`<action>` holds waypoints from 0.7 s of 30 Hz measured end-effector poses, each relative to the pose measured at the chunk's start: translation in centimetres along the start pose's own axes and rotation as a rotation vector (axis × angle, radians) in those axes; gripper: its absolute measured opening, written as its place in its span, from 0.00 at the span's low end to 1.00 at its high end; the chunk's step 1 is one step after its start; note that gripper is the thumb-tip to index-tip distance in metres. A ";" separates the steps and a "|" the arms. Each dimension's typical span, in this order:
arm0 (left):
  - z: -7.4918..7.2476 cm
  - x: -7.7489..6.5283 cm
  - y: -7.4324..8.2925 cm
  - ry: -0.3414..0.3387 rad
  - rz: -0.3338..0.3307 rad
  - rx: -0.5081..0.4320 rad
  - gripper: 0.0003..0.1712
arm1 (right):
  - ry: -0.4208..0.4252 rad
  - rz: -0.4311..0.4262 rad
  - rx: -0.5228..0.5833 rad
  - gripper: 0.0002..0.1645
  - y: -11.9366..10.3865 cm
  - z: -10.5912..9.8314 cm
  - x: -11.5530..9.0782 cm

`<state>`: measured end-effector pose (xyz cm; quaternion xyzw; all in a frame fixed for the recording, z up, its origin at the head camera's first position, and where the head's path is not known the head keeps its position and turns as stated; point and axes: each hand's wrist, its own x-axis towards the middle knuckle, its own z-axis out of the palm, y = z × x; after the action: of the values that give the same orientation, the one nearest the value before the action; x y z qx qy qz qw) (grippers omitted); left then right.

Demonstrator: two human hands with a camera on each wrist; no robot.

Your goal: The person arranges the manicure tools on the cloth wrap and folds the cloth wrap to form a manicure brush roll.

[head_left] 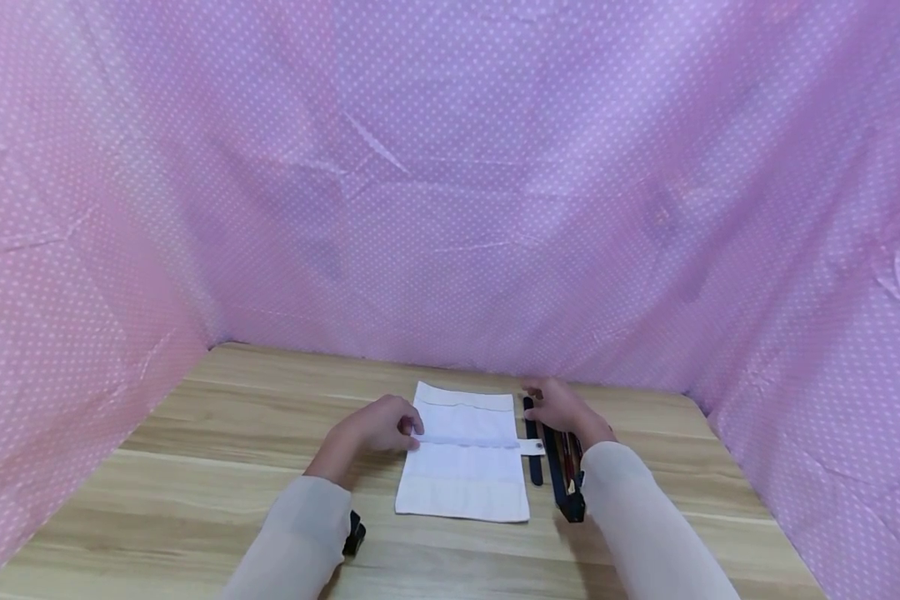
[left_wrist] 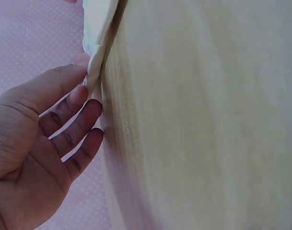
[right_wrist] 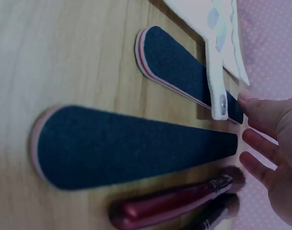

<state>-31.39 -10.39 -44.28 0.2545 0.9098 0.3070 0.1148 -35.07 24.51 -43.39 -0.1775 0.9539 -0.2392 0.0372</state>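
Note:
A white cloth roll (head_left: 461, 479) lies unfolded on the wooden table, its snap strap (head_left: 531, 447) sticking out to the right. At its left edge is my left hand (head_left: 381, 423); thumb and forefinger pinch the cloth edge (left_wrist: 94, 67) in the left wrist view, the other fingers loosely bent. My right hand (head_left: 561, 407) hovers by the far end of a black nail file (right_wrist: 177, 67), its thumb tip right at that end and the other fingers spread. The strap crosses over this file.
A second black nail file (right_wrist: 131, 146) lies to the right of the first. Beside it are a red-handled makeup brush (right_wrist: 169, 203) and another brush (right_wrist: 215, 213), partly under my right forearm in the head view. Pink dotted cloth (head_left: 450, 208) walls in the table.

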 end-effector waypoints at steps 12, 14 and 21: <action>0.1 0.4 -1.5 -0.004 0.002 -0.106 0.05 | -0.017 0.053 0.066 0.32 1.1 0.4 0.7; 0.1 0.5 -1.8 -0.012 -0.005 -0.137 0.05 | -0.029 0.064 0.074 0.32 1.3 0.4 0.8; 0.0 0.7 -2.3 -0.043 -0.012 -0.218 0.05 | -0.038 0.087 0.112 0.29 1.8 0.5 1.0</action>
<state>-32.85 -11.61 -45.79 0.2413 0.8699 0.3981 0.1630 -36.46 25.40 -44.66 -0.1379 0.9449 -0.2870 0.0757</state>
